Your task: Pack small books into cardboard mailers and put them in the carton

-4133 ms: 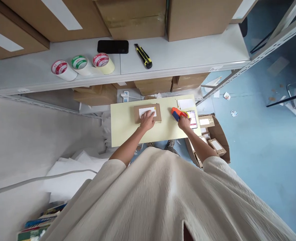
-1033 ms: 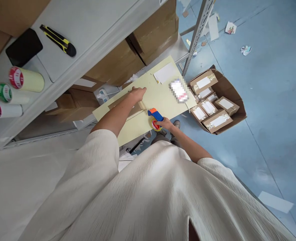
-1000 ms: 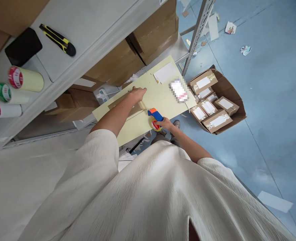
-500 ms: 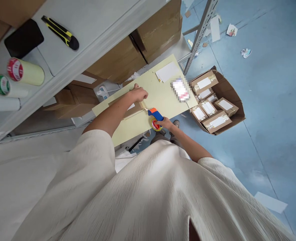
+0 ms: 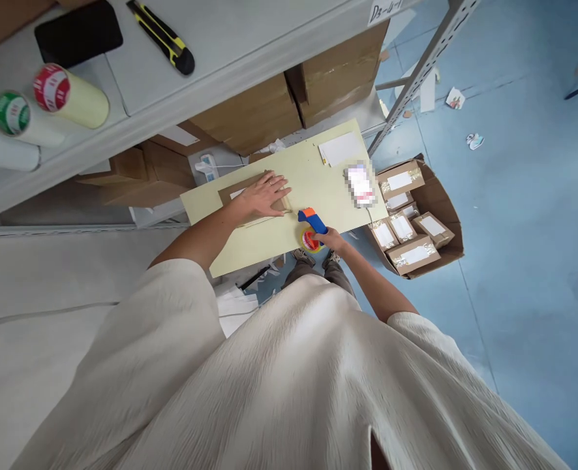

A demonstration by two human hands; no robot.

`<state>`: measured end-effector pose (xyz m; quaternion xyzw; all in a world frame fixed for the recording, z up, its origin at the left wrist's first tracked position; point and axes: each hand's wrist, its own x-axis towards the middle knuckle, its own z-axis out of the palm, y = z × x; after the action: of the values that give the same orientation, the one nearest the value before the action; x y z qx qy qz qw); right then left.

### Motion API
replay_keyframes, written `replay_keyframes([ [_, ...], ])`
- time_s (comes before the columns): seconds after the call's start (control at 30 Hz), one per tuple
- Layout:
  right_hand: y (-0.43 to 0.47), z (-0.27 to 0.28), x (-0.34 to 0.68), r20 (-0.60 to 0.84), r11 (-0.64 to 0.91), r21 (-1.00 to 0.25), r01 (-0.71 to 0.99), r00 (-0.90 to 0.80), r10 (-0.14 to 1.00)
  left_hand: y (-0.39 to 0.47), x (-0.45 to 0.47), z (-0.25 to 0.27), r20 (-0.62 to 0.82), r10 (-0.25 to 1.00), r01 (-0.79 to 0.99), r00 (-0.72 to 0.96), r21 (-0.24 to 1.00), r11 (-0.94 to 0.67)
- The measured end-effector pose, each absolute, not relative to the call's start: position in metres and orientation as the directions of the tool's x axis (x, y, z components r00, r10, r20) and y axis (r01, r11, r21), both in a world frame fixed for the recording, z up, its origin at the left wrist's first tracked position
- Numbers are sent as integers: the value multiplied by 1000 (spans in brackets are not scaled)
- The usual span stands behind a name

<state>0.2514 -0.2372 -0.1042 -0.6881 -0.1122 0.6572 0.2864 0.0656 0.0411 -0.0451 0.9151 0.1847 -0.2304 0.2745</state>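
My left hand [image 5: 265, 194] lies flat with fingers spread on top of a small cardboard box [image 5: 229, 193], near its right end. Part of a white label [image 5: 237, 193] shows beside the hand; the rest of the box top is covered by my hand and forearm. In my right hand [image 5: 333, 240] is a blue and orange tape dispenser [image 5: 313, 220] with a roll of tape [image 5: 309, 241] on it, held at the near edge of the pale yellow board [image 5: 240, 251]. The dispenser's head is a little to the right of the box, apart from it.
A pixelated phone [image 5: 360, 184] and white papers [image 5: 340, 149] lie on the board's right part. Beyond its right end stands a large carton [image 5: 448, 202] holding several labelled boxes. A shelf [image 5: 250, 39] at upper left carries a box cutter [image 5: 164, 38], a black phone [image 5: 78, 32] and rolls [image 5: 71, 96].
My left hand has gone from curled fingers at the box's right end to lying flat and spread on its top. My right hand keeps hold of the tape dispenser. The view has shifted slightly.
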Motion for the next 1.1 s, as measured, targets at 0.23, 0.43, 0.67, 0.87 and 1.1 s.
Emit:
replay_keyframes([
  [0.23, -224, -102, 254, -820, -789, -565, -240, 65, 568, 26, 79, -66, -311, 492, 581, 813, 491, -650],
  [0.43, -204, -109, 244, -811, -746, -560, -359, 56, 582, 21, 94, -69, -292, 652, 707, 700, 411, -575],
  [0.67, -233, -110, 247, -832, -785, -542, -300, 63, 551, 59, 105, -102, -201, 882, 856, 427, 403, -323],
  [0.87, -241, -117, 251, -829, -770, -543, -334, 68, 555, 65, 87, -109, -92, 958, 888, 272, 406, -213],
  [1.1, -244, -116, 256, -823, -764, -541, -352, 32, 568, 12, 20, -76, -261, 315, 405, 912, 462, -789],
])
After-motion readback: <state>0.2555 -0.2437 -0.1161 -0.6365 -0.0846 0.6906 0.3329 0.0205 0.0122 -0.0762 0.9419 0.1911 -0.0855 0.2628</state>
